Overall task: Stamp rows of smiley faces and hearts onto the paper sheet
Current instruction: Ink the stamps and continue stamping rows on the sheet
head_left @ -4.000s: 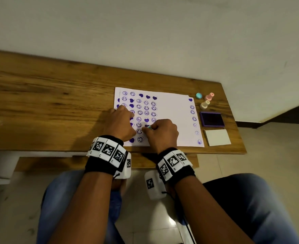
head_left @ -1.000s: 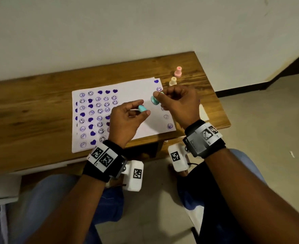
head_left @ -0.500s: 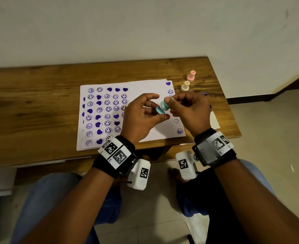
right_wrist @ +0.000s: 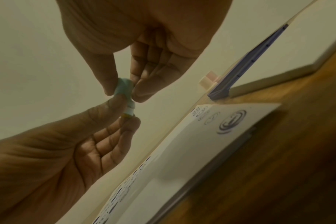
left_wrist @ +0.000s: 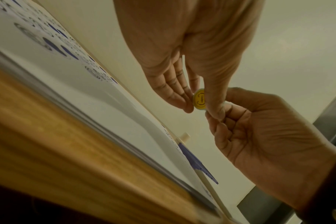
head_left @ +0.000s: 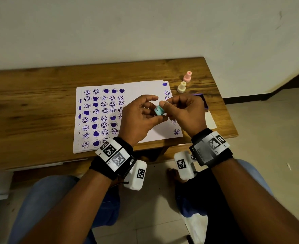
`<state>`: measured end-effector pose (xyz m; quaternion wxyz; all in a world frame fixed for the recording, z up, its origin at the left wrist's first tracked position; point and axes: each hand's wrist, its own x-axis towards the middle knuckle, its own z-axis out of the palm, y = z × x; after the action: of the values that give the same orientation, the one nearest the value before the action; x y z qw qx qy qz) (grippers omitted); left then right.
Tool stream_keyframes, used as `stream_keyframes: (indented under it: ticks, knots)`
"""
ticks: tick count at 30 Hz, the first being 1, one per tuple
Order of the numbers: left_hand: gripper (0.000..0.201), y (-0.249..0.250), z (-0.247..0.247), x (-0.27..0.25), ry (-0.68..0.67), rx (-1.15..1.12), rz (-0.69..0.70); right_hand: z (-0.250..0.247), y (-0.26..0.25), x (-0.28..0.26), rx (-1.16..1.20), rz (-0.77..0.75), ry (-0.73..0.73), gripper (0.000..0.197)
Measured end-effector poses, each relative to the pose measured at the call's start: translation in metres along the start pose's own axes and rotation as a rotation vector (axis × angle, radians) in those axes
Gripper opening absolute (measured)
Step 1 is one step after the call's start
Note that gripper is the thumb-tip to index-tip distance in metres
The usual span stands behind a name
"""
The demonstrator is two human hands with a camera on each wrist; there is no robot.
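Both hands, apart with a teal piece in each a second ago, now meet above the paper sheet (head_left: 145,92), bringing the two halves of the teal stamp (head_left: 159,110) together in mid-air over the sheet's unstamped middle. The left hand (head_left: 138,120) pinches one piece between thumb and fingertips, its yellow smiley die (left_wrist: 199,98) facing the left wrist camera; the right hand (head_left: 184,111) pinches the other teal piece between thumb and forefinger, its remaining fingers curled. Neither grip is released, and each closes on the stamp alone.

The step appears to be joining or swapping the stamp's parts before the next print. Doing it well likely means lining the two pieces up squarely, pressing them home along one axis, and keeping fingertips off the die face so no ink smears.

The stamp sits directly between the two grips, touching both, held clear of the paper and near the person's side of the wooden bench (head_left: 31,103). The sheet's left columns carry smileys and hearts; a sparse column runs down its right edge. A cream stamp (head_left: 181,87) and a pink stamp (head_left: 187,76) stand upright just beyond the sheet's far right corner, beside the purple ink pad (head_left: 205,103), which the right hand partly hides.
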<state>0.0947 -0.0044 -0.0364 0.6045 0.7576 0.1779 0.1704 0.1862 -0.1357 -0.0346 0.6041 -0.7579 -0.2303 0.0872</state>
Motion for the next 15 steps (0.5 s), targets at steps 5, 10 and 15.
stream_keyframes:
  ticks: [5,10,15]
  knots:
    - [0.057,0.0007,-0.0025,-0.0011,0.001,0.051,0.031,-0.0001,-0.0033,-0.0009,0.032,0.039,-0.057,0.01]
    - [0.055,0.0022,-0.0047,-0.001,0.014,0.124,0.08,-0.0019,-0.0077,-0.0017,0.11,0.135,-0.117,0.005]
    - [0.05,0.0024,-0.0079,0.0005,0.022,0.142,0.095,-0.0015,-0.0083,-0.0007,0.127,0.175,-0.125,0.007]
